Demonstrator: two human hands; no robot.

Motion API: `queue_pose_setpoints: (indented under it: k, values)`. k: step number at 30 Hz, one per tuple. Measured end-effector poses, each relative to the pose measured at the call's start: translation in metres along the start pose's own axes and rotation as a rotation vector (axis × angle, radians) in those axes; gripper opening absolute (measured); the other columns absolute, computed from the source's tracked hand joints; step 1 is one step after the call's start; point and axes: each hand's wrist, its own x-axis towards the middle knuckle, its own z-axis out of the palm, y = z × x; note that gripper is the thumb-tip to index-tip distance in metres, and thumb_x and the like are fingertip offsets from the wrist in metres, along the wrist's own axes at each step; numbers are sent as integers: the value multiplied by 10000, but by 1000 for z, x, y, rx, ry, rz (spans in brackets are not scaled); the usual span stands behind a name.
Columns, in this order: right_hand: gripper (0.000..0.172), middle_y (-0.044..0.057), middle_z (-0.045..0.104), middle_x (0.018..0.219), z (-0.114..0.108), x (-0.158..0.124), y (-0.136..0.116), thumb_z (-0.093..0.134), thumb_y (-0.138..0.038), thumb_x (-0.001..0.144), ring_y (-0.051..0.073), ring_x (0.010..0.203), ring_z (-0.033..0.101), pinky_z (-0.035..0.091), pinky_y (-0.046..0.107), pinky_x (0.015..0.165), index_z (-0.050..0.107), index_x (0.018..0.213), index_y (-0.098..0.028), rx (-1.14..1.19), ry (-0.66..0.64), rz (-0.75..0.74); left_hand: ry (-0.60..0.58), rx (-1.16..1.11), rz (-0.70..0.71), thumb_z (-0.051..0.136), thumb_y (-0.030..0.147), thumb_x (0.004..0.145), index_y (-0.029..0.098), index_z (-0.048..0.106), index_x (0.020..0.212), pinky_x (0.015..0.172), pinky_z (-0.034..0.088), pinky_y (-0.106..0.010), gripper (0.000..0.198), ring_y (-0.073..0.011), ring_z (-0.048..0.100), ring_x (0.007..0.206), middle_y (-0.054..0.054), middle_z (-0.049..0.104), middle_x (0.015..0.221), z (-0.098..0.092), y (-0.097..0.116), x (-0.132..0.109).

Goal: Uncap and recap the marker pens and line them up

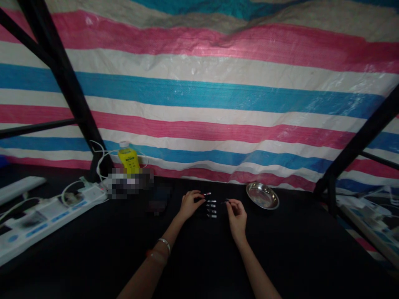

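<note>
Several short silver metal pieces lie in a column on the black table, each roughly sideways. My left hand is at the top of that column, its fingertips closed on a small red-and-silver piece. To the right, my right hand pinches a small thin piece between thumb and forefinger, slightly apart from the column. Its exact kind is too small to tell. A round shiny metal dish stands to the right of my right hand.
Left on the black table are a yellow bottle, a dark flat object and a long white power strip with cables. Black metal frame legs rise at both sides. A striped plastic sheet hangs behind the table.
</note>
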Motion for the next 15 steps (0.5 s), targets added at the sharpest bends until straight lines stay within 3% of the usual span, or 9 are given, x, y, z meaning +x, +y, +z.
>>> queue_pose_setpoints:
  k: [5,15]
  values:
    - [274,18,601,719,1,-2,0,623,-414,735,143,663,556,410,264,615,579,845,-167,-83,-36,-51,22,-64,0,654,247,733,242,709,799,900,404,-345,86,-189,575,961,-26,635,1065,-1,-1,1]
    - [296,26,620,725,-1,1,3,656,-418,706,144,658,567,425,258,601,584,837,-162,-26,-3,0,15,-93,-14,669,249,723,240,709,789,927,389,-392,78,-209,558,995,-35,626,1076,1,-4,1]
